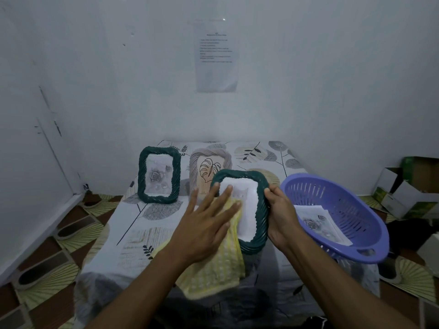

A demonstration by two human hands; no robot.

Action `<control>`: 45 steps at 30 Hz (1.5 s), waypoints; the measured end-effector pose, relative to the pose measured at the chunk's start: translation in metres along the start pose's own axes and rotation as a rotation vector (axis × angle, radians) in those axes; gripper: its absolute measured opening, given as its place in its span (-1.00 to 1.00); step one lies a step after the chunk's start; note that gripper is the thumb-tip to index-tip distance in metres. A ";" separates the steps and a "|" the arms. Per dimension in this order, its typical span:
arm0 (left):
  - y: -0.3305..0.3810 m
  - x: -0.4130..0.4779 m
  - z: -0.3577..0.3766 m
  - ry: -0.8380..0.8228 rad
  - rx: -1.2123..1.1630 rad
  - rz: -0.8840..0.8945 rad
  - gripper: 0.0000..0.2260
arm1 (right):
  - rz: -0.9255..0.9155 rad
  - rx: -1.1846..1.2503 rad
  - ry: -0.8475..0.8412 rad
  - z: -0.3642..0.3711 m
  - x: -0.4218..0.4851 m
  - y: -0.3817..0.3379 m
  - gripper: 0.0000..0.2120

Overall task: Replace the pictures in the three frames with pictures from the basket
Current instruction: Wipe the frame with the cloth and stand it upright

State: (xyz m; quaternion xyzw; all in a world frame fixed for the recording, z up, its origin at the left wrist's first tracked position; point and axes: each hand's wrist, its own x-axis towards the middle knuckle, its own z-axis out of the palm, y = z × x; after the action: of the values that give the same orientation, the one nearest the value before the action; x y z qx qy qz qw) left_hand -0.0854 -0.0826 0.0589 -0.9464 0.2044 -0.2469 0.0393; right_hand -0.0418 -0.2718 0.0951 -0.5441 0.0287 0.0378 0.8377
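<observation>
Head view: leaf-print tablecloth (147, 236) bears purple basket (344, 200), white wall (308, 91) behind

The yellow cloth (213, 269) is waffle-textured and matt; the purple basket (351, 205) is smooth plastic; the held dark-green frame (237, 174), rope-ridged, looks like plastic.

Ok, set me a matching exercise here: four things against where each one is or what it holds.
1. yellow cloth
2. beige frame
3. purple basket
4. cat-picture frame

A. gripped by the right hand
B. holds printed sheets
C. under the flat left hand
D. stands upright at the back

Pairs: 1-C, 2-D, 3-B, 4-A
</observation>
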 end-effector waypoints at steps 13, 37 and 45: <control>-0.013 -0.013 -0.003 -0.005 -0.070 -0.039 -0.54 | -0.091 -0.030 0.008 0.017 0.005 -0.011 -0.84; -0.060 -0.070 0.072 -0.439 -0.226 -0.451 -0.06 | -0.206 -0.226 0.078 -0.014 0.021 -0.011 -0.80; -0.105 -0.090 0.063 -0.459 -0.206 -0.602 -0.15 | -0.204 -0.259 0.005 0.014 0.022 0.009 -0.79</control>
State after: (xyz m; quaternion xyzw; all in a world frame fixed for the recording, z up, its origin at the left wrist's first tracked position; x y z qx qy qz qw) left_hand -0.0878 0.0478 -0.0180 -0.9937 -0.0729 -0.0074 -0.0852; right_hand -0.0209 -0.2547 0.0901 -0.6478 -0.0297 -0.0452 0.7599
